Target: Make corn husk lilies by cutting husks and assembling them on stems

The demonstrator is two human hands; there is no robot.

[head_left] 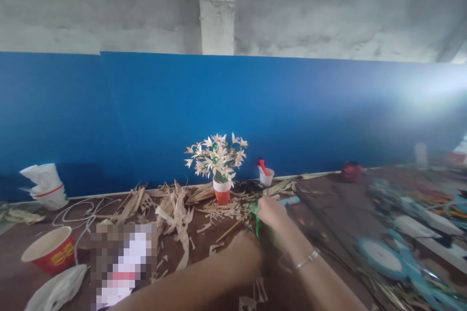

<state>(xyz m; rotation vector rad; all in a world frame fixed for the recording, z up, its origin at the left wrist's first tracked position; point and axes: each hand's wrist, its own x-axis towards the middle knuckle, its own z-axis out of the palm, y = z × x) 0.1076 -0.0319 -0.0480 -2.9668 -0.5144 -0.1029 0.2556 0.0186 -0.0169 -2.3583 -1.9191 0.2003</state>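
Note:
My right hand [272, 211], with a silver bracelet at the wrist, is closed at the middle of the table. A green ribbon [257, 223] hangs from its fingertips. My left hand [246, 252] is smeared by motion just below and left of it, and its fingers cannot be made out. Behind both hands stands a red and white cup [222, 194] holding a bunch of pale husk flowers [218, 158] with green stems. Scraps of dried husk [228, 211] lie around the cup's base. Beside my right hand lies a light blue stick-like item [291, 200].
Dried corn husks [177, 214] spread to the left, near a white cable [85, 214] and a red paper bucket [51, 252]. A white cup with a red-handled tool [266, 176] stands by the blue partition [164, 107]. Blue ribbon rolls [381, 257] lie at right.

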